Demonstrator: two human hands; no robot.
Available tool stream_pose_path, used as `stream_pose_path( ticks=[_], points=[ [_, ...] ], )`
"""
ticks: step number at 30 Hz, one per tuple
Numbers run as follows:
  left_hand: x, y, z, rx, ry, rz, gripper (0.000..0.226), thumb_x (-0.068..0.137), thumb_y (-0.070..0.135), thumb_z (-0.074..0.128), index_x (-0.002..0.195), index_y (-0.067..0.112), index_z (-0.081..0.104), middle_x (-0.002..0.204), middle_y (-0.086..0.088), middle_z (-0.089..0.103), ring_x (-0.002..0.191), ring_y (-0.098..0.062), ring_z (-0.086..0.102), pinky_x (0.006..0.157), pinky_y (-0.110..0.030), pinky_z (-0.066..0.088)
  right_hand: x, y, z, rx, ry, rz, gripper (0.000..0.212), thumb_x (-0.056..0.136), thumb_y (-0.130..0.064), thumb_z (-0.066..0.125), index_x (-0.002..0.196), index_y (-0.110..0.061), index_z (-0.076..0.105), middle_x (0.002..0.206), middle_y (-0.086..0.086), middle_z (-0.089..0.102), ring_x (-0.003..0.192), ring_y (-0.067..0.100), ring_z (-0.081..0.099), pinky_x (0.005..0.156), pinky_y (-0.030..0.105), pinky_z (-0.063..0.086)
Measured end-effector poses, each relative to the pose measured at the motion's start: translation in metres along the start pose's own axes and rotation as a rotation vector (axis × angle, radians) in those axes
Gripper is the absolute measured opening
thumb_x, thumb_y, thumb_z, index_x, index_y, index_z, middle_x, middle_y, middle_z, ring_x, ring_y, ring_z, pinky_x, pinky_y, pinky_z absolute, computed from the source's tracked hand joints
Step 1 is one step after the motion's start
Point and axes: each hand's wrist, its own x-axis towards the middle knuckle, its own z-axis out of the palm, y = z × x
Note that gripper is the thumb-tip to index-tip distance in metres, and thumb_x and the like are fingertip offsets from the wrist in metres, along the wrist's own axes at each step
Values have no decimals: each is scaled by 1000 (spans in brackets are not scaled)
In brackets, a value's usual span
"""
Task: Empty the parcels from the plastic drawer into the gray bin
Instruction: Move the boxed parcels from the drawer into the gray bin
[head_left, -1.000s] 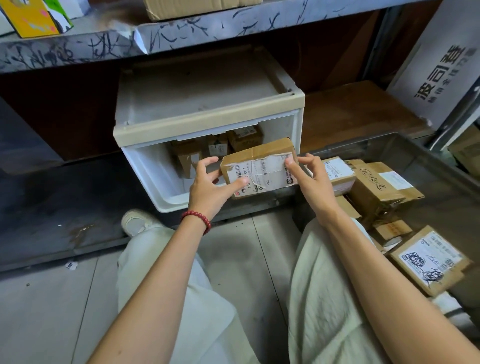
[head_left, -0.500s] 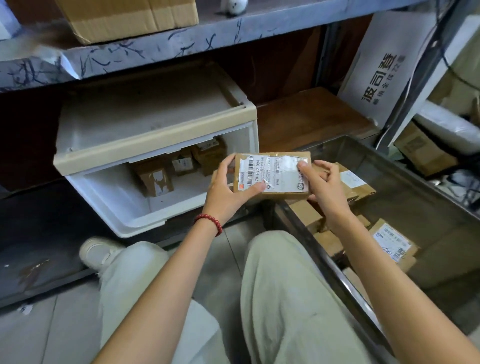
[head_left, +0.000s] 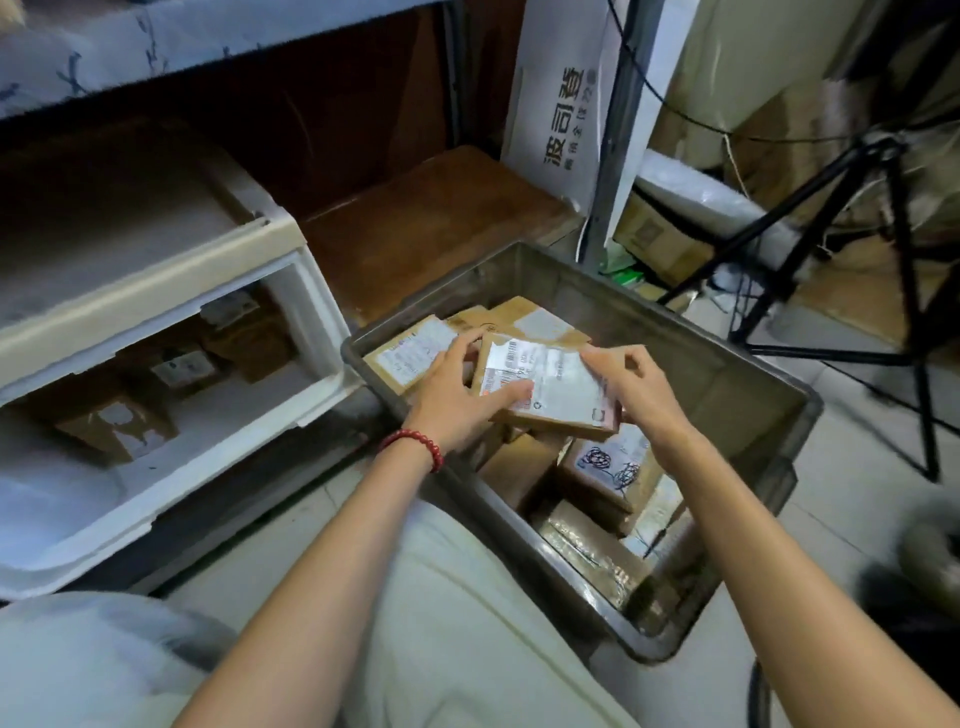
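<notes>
My two hands over the gray bin (head_left: 737, 364), left grip (head_left: 457, 400) and right grip (head_left: 641, 387) both closed on one labelled parcel (head_left: 550, 387); about four parcels left in the plastic drawer (head_left: 218, 447); several more, partly hidden, beneath it

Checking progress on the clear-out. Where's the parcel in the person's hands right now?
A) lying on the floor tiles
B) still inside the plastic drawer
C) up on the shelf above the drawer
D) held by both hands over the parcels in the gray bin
D: the left hand and right hand grip the labelled parcel at its two ends, above other parcels inside the gray bin; the plastic drawer holds a few more.
</notes>
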Motion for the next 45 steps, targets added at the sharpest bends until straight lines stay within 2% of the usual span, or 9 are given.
stream_pose_path(
  ticks=[5, 9, 14, 18, 23, 28, 32, 38, 45],
  points=[
    [6, 3, 35, 49, -173, 2, 62, 83, 40, 70, 137, 31, 41, 134, 2, 55, 114, -18, 57, 95, -41, 50, 0, 27, -35, -289, -89, 91, 47, 74, -74, 60, 87, -29, 65, 104, -6, 67, 102, 16, 61, 91, 37, 48],
    [6, -2, 56, 91, -348, -50, 60, 86, 33, 68, 139, 25, 40, 131, -3, 57, 106, -15, 59, 91, -35, 53, -10, 36, -43, -448, -191, 124, 42, 84, -65, 56, 97, -27, 68, 97, -12, 64, 88, 5, 60, 73, 22, 47],
    [1, -9, 93, 472, -589, -1, 62, 87, 39, 65, 140, 20, 39, 136, -7, 51, 121, -24, 50, 100, -37, 42, -13, 57, -26, -595, -444, 105, 35, 92, -49, 56, 122, -30, 60, 129, -4, 59, 120, 17, 54, 105, 38, 41],
    [-1, -21, 105, 548, -622, -28, 65, 84, 43, 66, 137, 19, 38, 136, -6, 48, 121, -25, 48, 102, -43, 40, -13, 68, -18, -768, -516, 112, 47, 95, -38, 57, 138, -23, 48, 137, 3, 55, 125, 22, 50, 107, 36, 37],
    [-7, -26, 104, 759, -620, 19, 55, 80, 35, 72, 123, 20, 42, 124, -5, 55, 110, -24, 54, 88, -36, 45, -19, 74, -12, -853, -591, 141, 51, 89, -21, 65, 137, -28, 48, 132, 2, 56, 119, 20, 52, 101, 32, 40],
    [-11, -13, 93, 1163, -494, 189, 54, 81, 51, 64, 127, 27, 48, 121, -1, 60, 113, -23, 53, 97, -43, 37, -22, 79, -9, -934, -574, 119, 50, 88, -30, 66, 134, -28, 49, 131, 3, 57, 112, 17, 54, 94, 27, 42],
    [-9, -7, 62, 1148, -211, 230, 44, 87, 52, 50, 124, 27, 52, 115, 1, 62, 109, -21, 53, 93, -41, 34, -19, 63, -5, -1071, -321, -108, 48, 86, -45, 63, 130, -30, 51, 126, -2, 60, 112, 18, 56, 89, 38, 52],
    [-18, -12, -19, 931, 98, -10, 38, 86, 48, 54, 118, 28, 56, 113, 0, 63, 110, -22, 54, 95, -42, 37, -13, 11, 37, -1065, -128, -399, 48, 87, -55, 53, 128, -30, 54, 118, -1, 63, 108, 20, 56, 84, 39, 53],
    [-82, -55, -109, 814, 329, -254, 39, 89, 48, 51, 123, 28, 54, 120, -1, 62, 113, -26, 53, 92, -39, 39, -36, -46, 141, -994, -268, -563, 53, 90, -59, 48, 132, -28, 49, 127, 3, 59, 112, 24, 56, 84, 41, 54]
  ],
)
